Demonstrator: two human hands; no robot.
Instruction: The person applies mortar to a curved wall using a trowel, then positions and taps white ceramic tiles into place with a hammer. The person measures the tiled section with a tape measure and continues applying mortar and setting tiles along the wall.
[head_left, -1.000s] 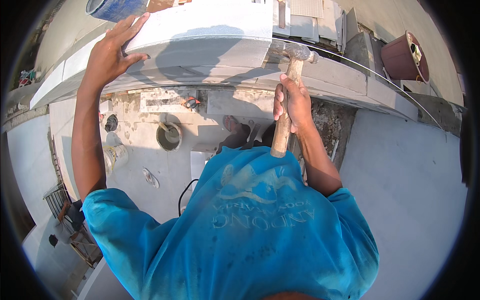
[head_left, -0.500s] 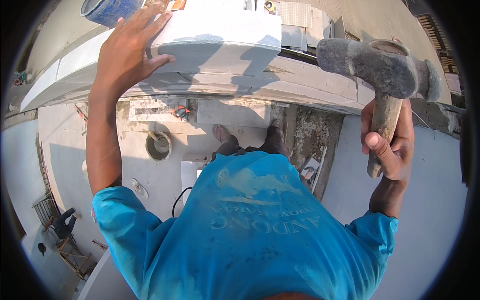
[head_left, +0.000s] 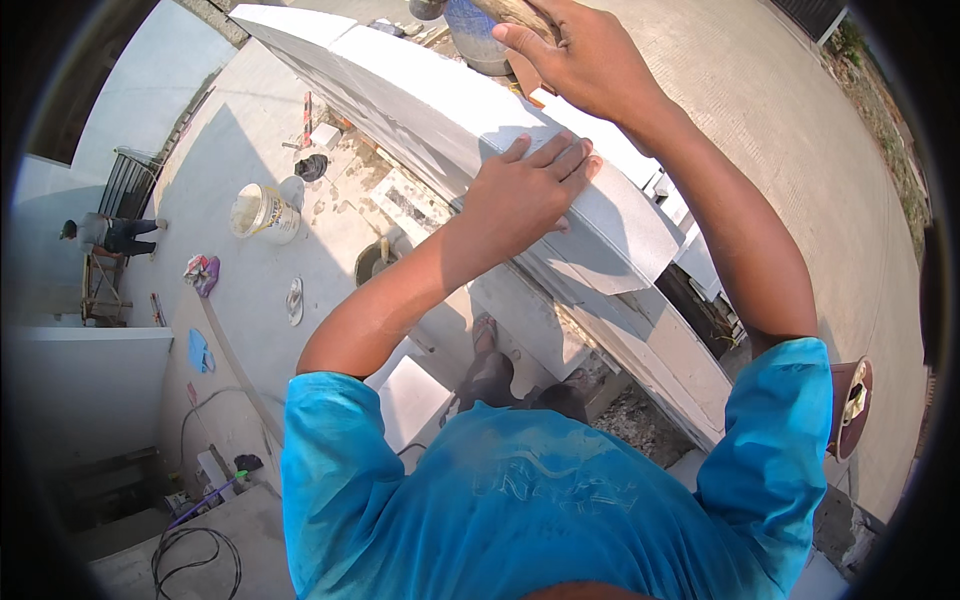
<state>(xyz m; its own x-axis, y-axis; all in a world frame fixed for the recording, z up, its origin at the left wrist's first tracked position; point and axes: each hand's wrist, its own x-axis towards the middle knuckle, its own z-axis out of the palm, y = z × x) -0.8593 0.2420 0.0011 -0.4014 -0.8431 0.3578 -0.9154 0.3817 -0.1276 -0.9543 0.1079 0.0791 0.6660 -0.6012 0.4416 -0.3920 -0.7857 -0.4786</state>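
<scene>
My left hand [head_left: 525, 190] lies with fingers stretched across a white block [head_left: 620, 240] topping a low block wall [head_left: 650, 340]. Beyond it, my right hand [head_left: 590, 60] grips the wooden handle of a hammer [head_left: 518, 14] high at the top of the view; the dark head is partly cut off by the frame. A blue barrel [head_left: 470, 45] stands behind the wall, just under the hammer.
Left of the wall are a white bucket [head_left: 265, 212], a mortar bucket [head_left: 368, 262], sandals [head_left: 295, 300] and coiled cables [head_left: 200, 540]. A person [head_left: 110, 232] works at the far left by a small scaffold. A maroon bucket [head_left: 848, 410] sits at the right.
My view has swung leftward along the wall. My right hand has swept the hammer from the right up to the top, past my left hand, which still rests on the block.
</scene>
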